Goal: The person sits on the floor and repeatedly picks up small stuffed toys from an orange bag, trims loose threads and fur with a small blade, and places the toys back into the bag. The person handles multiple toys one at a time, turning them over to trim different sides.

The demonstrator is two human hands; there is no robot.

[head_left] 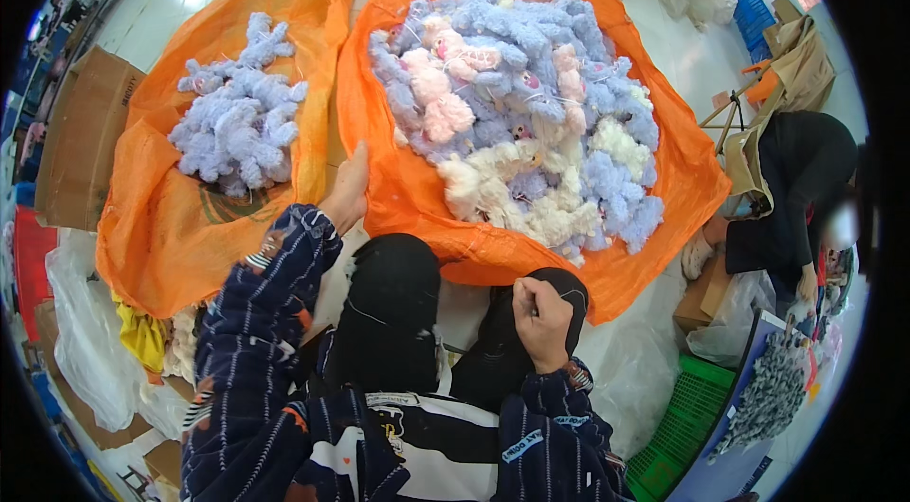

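A big orange woven sack [697, 182] lies open in front of me, heaped with soft plush toys [531, 75] in pale blue, pink and cream. My left hand [347, 191] is against the left side of this sack; its fingers are mostly hidden, so whether they grip the fabric cannot be seen. Over my right knee, by the near edge of the sack, my right hand [543, 324] is closed in a fist. What it holds, if anything, does not show. Left of these, a second orange sack [142, 218] lies open around a smaller heap of pale blue plush pieces [242, 123].
A cardboard box [85, 137] stands at the far left, above clear plastic sheeting [90, 341]. At right are a green plastic crate [678, 421] and a blue-edged panel with grey fluffy material [766, 388]. Another person [791, 180] in dark clothes bends over at the right.
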